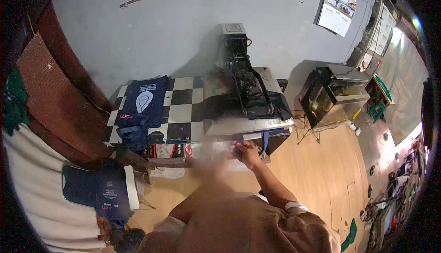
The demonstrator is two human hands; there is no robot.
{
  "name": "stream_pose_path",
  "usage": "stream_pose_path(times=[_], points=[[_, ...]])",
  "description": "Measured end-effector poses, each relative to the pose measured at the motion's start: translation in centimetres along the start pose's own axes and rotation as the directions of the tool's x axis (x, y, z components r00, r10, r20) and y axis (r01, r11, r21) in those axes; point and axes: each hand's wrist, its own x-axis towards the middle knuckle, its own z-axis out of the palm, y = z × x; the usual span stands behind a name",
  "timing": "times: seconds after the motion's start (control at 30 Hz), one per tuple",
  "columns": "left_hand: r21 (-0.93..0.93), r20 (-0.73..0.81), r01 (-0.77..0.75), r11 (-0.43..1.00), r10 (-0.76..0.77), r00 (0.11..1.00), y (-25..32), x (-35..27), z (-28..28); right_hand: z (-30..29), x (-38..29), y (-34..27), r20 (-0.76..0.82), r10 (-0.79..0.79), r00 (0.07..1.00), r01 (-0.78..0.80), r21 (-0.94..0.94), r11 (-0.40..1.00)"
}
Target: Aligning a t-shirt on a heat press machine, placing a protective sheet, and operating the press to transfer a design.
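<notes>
My right hand (249, 153) is in front of the heat press (248, 123), its fingers bent and close to my left hand (225, 163). A blurred smear in the view covers most of my left hand, so its fingers are hard to make out. Whether either hand holds something small cannot be seen. The press looks lowered, with black cloth over its upper plate. Below its front edge hangs a dark blue fabric strap (265, 141), just beyond my right hand. To the left, a navy printed tote bag (146, 96) lies on the black-and-white checkered table (181, 113).
More navy printed fabric (110, 187) drapes over a stand at lower left, beside a cream curtain (41, 184). A glass tank (330, 98) stands on thin legs to the right. Packaged goods (167, 151) fill a shelf under the table. Cluttered items line the far right.
</notes>
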Motion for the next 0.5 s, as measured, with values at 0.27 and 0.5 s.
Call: stream_pose_path(times=[0.27,0.5], points=[[0.021,0.037,-0.389,0.921,0.388,0.921,2.7,-0.6,-1.2,6.9,-8.0,-5.9,0.097,-0.065,0.993,0.103,-0.47,0.876],[0.293,0.175,-0.633,0.717,0.61,0.772,9.9,-3.5,-1.4,7.0,-10.7,-7.1,0.351,-0.133,0.927,0.369,-0.787,0.494]])
